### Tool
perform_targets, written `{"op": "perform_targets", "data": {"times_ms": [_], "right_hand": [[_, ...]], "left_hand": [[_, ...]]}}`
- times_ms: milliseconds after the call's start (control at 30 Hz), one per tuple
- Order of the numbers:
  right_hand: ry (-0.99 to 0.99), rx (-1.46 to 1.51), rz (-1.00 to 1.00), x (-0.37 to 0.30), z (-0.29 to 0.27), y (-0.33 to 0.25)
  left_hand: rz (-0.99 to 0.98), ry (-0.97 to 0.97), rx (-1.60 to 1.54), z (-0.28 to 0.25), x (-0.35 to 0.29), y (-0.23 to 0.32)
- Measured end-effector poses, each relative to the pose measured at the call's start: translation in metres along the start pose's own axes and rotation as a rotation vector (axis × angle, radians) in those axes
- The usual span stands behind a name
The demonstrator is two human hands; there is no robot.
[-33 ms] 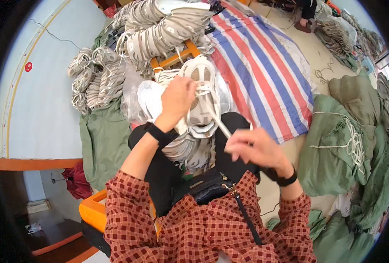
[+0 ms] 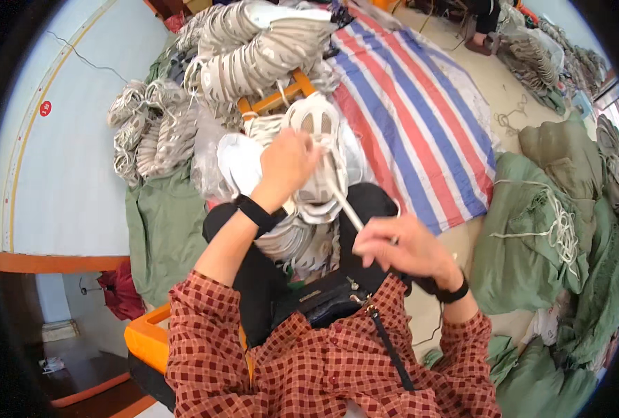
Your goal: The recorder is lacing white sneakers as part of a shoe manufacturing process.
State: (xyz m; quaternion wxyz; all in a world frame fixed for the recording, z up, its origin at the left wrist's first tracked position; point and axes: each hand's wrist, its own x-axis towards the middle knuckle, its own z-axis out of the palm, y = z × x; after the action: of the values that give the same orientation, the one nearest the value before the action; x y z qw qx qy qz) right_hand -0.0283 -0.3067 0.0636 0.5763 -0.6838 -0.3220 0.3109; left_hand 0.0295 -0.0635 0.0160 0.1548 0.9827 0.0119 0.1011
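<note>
A beige and white shoe upper lies toe away from me over my knees, its mesh toe at the far end. My left hand is closed at its left side, fingertips pinched at the lacing; the exact grip is blurred. From the lacing a white shoelace runs taut toward me and to the right. My right hand grips the end of that lace above my right thigh, fingers bent together. Beside my left hand lies a smooth white piece. More stacked shoe uppers sit between my knees.
An orange wooden frame stands beyond the shoe, with long rows of nested uppers behind it. Bundled uppers lie left. A striped sheet spreads right, near green sacks. Another person's foot shows far right.
My left hand has shifted slightly right over the lacing. My right hand has moved a little toward me, the lace still stretched between hand and shoe.
</note>
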Motion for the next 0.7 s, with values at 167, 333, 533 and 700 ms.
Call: {"op": "perform_targets", "data": {"times_ms": [167, 333, 533, 700], "right_hand": [[0.002, 0.04, -0.022, -0.042, 0.004, -0.004], [0.122, 0.169, -0.025, -0.081, -0.003, 0.0], [0.418, 0.377, -0.006, -0.117, -0.024, 0.009], [0.928, 1.009, -0.352, -0.148, -0.092, 0.083]], "left_hand": [[0.255, -0.001, 0.468, 0.027, -0.02, 0.007], [0.291, 0.026, 0.532, 0.032, -0.015, 0.016], [-0.121, -0.405, -1.029, 0.015, 0.016, 0.027], [-0.022, -0.101, -1.552, -0.112, 0.019, 0.016]]}}
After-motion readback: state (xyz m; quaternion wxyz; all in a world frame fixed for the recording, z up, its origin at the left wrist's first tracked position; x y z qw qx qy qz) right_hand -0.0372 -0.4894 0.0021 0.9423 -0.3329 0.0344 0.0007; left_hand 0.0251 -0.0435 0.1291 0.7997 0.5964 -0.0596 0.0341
